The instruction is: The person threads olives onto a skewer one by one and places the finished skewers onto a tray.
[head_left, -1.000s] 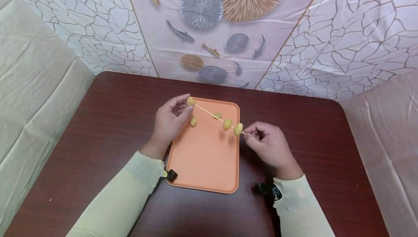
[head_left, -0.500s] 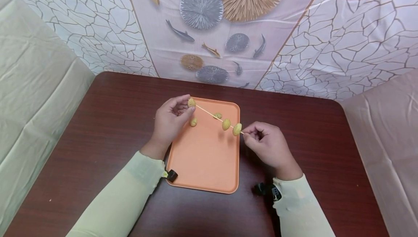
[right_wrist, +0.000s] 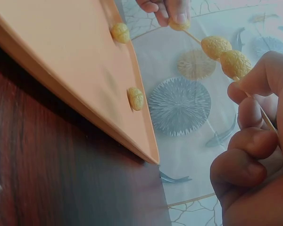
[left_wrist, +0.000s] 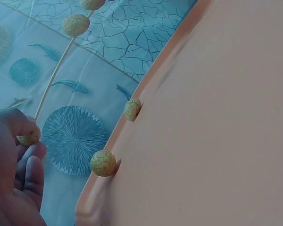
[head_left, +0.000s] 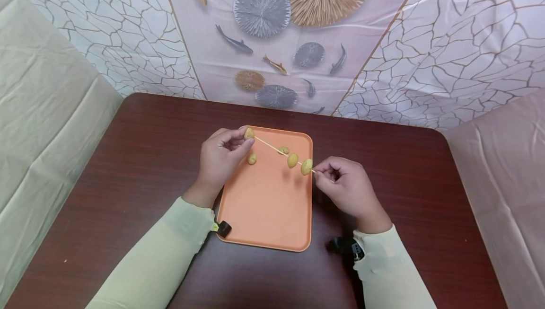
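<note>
Skewer [head_left: 268,144], slim and pale, hung above an orange tray [head_left: 266,219], its long axis slanting from the far left, slightly down toward the near right. The left hand [head_left: 219,157] pinched a yellowish ball [head_left: 249,133] at the far-left end; the right hand [head_left: 347,183] gripped the opposite end between thumb and fingers. Two threaded balls [head_left: 292,160] sat near the right fingers, a little apart. Below lay two loose balls [left_wrist: 104,163] on the tray toward its far side, one just beside the left hand. A yellow-green patch [head_left: 215,227] at the left cuff was too small to read. Dark-red table [head_left: 149,157] surrounded the tray.
</note>
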Demonstrator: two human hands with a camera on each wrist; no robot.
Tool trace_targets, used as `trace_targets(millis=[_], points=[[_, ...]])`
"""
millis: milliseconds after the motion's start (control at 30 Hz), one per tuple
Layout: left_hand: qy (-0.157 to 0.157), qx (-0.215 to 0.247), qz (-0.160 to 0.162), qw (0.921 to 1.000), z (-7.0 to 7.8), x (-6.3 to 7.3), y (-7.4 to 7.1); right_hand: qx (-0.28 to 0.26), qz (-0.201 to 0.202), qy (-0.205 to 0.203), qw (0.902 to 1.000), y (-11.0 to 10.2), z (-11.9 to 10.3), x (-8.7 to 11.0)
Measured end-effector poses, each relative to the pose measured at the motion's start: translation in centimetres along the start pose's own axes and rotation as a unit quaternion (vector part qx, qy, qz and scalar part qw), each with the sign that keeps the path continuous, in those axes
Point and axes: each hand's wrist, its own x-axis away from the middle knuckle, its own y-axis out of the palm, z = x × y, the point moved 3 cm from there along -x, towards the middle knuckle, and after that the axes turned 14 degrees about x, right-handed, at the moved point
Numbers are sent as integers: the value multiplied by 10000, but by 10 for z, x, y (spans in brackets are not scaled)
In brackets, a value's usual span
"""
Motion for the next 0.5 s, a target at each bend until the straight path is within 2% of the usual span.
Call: trace_targets(millis=[167,500], points=[[25,-103,38,9999,0,0,-1,-139,48,-31,9999,4,-3,-1],[-17,-368,30,9993,3,0,-2,-41,110,-82,9999,7,-5,-2]])
